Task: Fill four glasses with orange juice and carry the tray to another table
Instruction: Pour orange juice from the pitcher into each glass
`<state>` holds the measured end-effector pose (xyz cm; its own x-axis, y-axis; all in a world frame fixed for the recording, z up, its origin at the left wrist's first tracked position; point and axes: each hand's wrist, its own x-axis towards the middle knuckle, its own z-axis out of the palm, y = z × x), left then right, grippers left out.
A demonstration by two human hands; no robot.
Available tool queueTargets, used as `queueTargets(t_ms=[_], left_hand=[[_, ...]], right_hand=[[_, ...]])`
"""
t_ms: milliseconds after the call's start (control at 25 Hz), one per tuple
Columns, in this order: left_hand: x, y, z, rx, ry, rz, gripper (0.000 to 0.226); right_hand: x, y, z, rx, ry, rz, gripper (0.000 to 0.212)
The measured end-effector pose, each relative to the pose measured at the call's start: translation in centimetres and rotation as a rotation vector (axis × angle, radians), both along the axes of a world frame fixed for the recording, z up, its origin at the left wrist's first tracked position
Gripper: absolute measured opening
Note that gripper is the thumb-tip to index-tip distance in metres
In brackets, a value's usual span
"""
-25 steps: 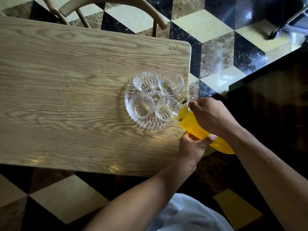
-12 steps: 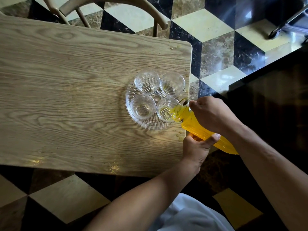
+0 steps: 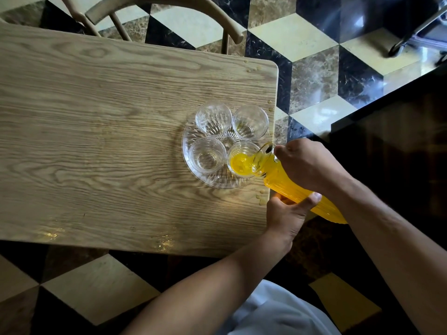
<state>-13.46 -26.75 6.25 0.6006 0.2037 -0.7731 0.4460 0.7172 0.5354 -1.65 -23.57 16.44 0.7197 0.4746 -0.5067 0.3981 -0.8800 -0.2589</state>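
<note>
A round clear glass tray lies near the right edge of the wooden table and carries several clear glasses. The near-right glass holds a pool of orange juice. The near-left glass, far-left glass and far-right glass look empty. A ribbed jug of orange juice is tilted with its mouth over the near-right glass. My right hand grips the jug near its neck. My left hand supports the jug's body from below.
A wooden chair stands at the table's far side. Small juice drops lie on the table by its right edge. A dark surface is at the right. The floor is patterned marble tile.
The jug has tipped further and juice has flowed into the near-right glass, which now shows a bright orange pool. Both hands stayed on the jug.
</note>
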Motion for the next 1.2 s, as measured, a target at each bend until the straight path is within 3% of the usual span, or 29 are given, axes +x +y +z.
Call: queueTargets(t_ms=[200, 400, 640, 1000, 1200], left_hand=[[0.0, -0.1, 0.2, 0.006, 0.019, -0.006, 0.046], [0.0, -0.3, 0.5, 0.029, 0.029, 0.003, 0.076], [0.0, -0.6, 0.5, 0.036, 0.046, -0.002, 0.087], [-0.2, -0.5, 1.1, 0.026, 0.027, 0.016, 0.075], [-0.1, -0.7, 1.0, 0.04, 0.061, 0.016, 0.083]], right_hand=[[0.2, 0.1, 0.0, -0.01, 0.006, -0.055, 0.048], [0.3, 0.2, -0.2, -0.107, -0.011, 0.066, 0.041], [0.2, 0.4, 0.1, -0.125, -0.021, 0.088, 0.04], [0.1, 0.6, 0.3, -0.089, -0.026, -0.027, 0.044], [0.1, 0.5, 0.3, -0.12, -0.031, 0.017, 0.041]])
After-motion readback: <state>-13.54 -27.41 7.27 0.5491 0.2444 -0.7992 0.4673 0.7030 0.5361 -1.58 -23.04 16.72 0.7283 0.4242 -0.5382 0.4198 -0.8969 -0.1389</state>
